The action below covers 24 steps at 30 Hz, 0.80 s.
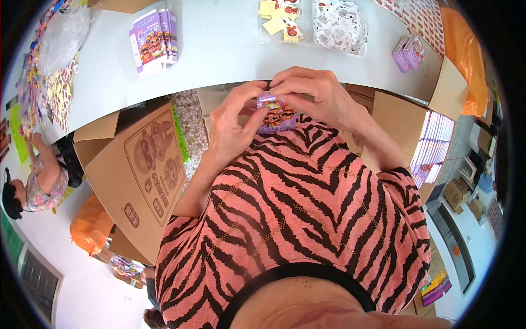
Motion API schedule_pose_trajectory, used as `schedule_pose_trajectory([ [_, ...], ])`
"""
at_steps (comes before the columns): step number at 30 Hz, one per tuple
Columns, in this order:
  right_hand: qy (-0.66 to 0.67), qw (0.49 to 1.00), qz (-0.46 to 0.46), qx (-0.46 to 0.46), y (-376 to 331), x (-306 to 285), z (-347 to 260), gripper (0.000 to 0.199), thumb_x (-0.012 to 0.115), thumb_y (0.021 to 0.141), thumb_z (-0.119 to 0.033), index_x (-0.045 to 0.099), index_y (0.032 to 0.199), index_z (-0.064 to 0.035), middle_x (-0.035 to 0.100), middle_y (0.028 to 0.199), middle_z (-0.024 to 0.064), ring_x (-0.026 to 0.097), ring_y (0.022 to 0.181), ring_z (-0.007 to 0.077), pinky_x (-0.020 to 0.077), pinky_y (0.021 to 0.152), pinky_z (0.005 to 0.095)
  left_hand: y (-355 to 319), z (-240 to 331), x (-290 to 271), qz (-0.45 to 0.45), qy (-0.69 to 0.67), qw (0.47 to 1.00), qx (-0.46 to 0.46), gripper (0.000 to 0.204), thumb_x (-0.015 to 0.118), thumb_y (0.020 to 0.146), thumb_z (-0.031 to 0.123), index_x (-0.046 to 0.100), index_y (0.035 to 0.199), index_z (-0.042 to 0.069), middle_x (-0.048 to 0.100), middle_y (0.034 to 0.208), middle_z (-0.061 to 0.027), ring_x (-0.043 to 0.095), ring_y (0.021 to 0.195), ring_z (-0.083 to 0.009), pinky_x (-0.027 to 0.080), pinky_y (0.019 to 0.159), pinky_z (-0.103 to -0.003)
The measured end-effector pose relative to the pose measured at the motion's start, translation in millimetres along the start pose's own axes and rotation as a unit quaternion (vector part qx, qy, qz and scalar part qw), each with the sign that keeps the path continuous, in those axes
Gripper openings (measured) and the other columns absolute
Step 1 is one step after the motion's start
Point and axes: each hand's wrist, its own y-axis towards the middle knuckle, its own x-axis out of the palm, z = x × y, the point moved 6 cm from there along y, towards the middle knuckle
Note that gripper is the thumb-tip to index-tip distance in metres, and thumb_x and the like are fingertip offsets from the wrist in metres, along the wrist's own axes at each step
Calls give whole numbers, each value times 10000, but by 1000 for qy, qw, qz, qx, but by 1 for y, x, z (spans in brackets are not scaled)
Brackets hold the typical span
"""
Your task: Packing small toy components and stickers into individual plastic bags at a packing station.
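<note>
A small purple printed cardboard box (275,116) is pinched between the left hand (233,127) and right hand (315,94) above the white table (230,49).

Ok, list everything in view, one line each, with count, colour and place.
small carton: one, purple with cartoon print, held in both hands in front of the chest
flat cartons: a small stack, purple and white, on the table at upper left
small boxes: a few, purple, on the table at upper right
yellow cards: several, in a clear pack at the table's top edge
printed bag: one, clear with white pieces, beside the cards
cardboard box: one, brown, open, below the table on the left
table: one, white, across the top
other person: one, at far left
left hand: grip on the carton's left side
right hand: fingers on the carton's top
</note>
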Motion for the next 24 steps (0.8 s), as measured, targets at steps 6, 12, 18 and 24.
schedule_pose_trajectory([
  [6, 23, 999, -22, -11, -6, 2, 2, 259, 612, 843, -23, 652, 1094, -74, 590, 1118, 95, 627, 896, 172, 521, 777, 275, -1, -6, -4, 11, 16, 999, 26, 249, 653, 790, -49, 609, 1024, 25, 620, 1082, -131, 655, 897, -198, 574, 705, -278],
  [12, 218, 968, 26, 123, -22, 6, 27, 271, 599, 861, 9, 610, 1131, -13, 598, 1106, 89, 590, 984, 140, 513, 868, 280, 0, -14, -9, 8, 1, 1000, 1, 262, 658, 792, -44, 606, 1039, 24, 625, 1076, -125, 643, 918, -181, 565, 749, -284],
  [18, 215, 970, 37, 104, -24, 11, 32, 233, 610, 851, 13, 635, 1082, -11, 605, 1093, 90, 589, 975, 130, 504, 845, 255, -6, -23, -8, 1, -24, 1000, -15, 246, 669, 793, -32, 618, 1026, 30, 624, 1070, -117, 634, 927, -173, 561, 754, -277],
  [24, 204, 974, 24, 92, -23, 17, 34, 195, 597, 856, 11, 665, 1036, -22, 609, 1085, 86, 584, 932, 110, 488, 815, 240, -9, -28, -5, 10, -78, 996, -42, 227, 678, 785, -40, 618, 991, 34, 616, 1046, -107, 623, 922, -156, 555, 741, -259],
])
